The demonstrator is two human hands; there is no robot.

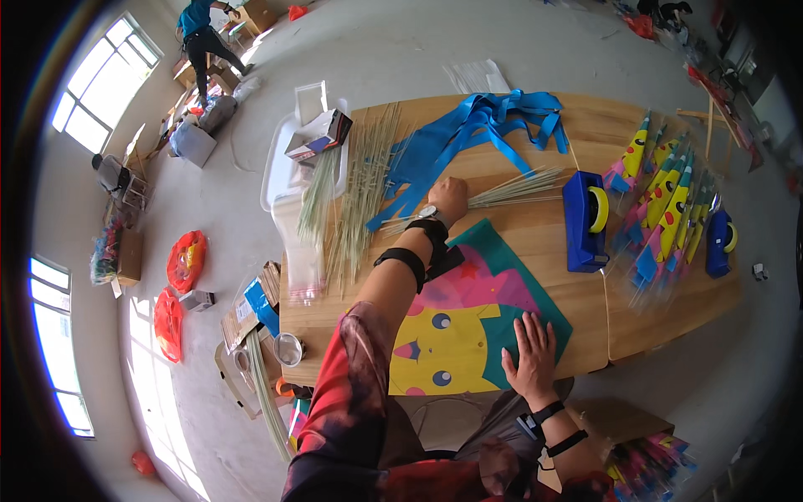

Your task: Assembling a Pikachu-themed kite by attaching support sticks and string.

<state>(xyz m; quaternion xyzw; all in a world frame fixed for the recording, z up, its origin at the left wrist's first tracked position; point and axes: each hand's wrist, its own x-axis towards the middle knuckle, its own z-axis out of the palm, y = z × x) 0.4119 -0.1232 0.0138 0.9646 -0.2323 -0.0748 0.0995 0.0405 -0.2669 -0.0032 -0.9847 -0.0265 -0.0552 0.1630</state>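
My left hand (449, 199) is stretched forward over the table, its fingers closed round a bundle of thin pale sticks (519, 188) that stick out on both sides of it. My right hand (532, 356) lies flat with fingers spread on the teal border of a printed sheet (452, 343). The sheet is yellow, pink and teal with a cartoon face, and lies at the table's near edge; my left forearm covers part of it. Beyond my left hand spreads a heap of blue ribbons (468, 130). A blue tape dispenser (585, 222) with yellow tape stands to the right.
More thin sticks (364, 192) lie left, beside a white tray (272, 180) and a small box (319, 135). Several rolled, bagged printed sheets (669, 209) and a second dispenser (718, 243) are at right. A round metal tin (288, 350) sits at the left edge. Another person (201, 38) stands far off.
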